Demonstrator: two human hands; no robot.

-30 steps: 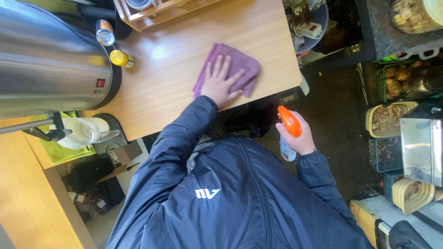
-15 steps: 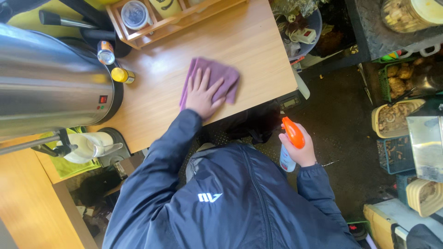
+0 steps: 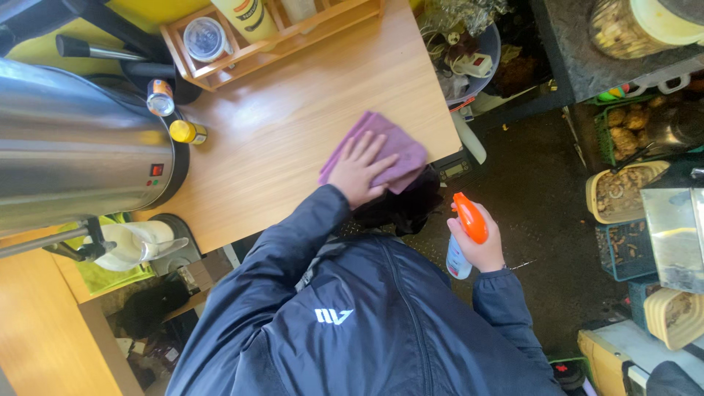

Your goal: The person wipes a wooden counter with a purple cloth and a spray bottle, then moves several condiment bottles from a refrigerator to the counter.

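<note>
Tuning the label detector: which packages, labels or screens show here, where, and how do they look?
Squeeze bottle: in the wooden rack, top edge; yellow, dark label.
Small can: beside the steel urn; printed wrap.
Spray bottle: right hand, off the table; orange head, pale body.
Scale display: below the table's right edge; small grey screen.

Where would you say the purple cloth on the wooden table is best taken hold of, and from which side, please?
The purple cloth lies flat under the left hand, one corner reaching the table edge. That free corner by the edge looks the likeliest grip, pinched from the open right side, since nothing stands there. The right hand is holding the spray bottle.
</note>
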